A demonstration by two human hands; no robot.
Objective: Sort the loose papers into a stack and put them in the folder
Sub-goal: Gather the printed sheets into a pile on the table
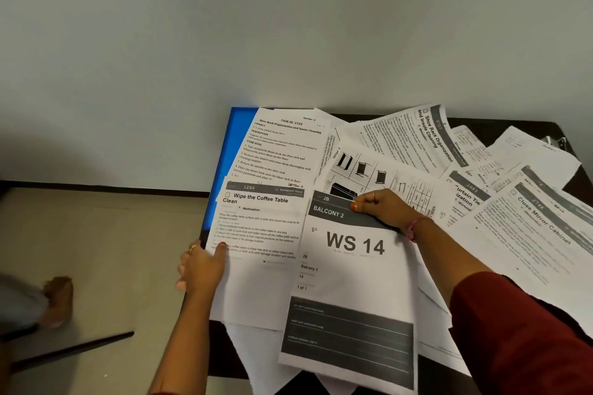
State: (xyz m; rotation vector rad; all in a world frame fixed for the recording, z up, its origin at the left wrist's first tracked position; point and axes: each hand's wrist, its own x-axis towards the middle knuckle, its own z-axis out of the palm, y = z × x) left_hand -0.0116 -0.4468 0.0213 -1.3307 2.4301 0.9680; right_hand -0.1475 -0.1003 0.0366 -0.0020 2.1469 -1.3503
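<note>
Several loose printed papers lie fanned over a dark table (560, 133). A blue folder (236, 141) shows at the table's far left, mostly covered by sheets. My left hand (200, 268) pinches the left edge of the "Wipe the Coffee Table Clean" sheet (260, 224), thumb on top. My right hand (382, 207) grips the top edge of the "WS 14" sheet (353, 279), which lies over the others in the middle. A "Shoe Rack Organization" sheet (282, 144) lies on the folder.
More sheets spread to the right, among them "Close Mirror Cabinet" (529, 234) and one with shoe-rack pictures (369, 170). A metal clip (553, 141) lies at the far right. A white wall rises behind the table. On the beige floor at the left stands a bare foot (57, 301).
</note>
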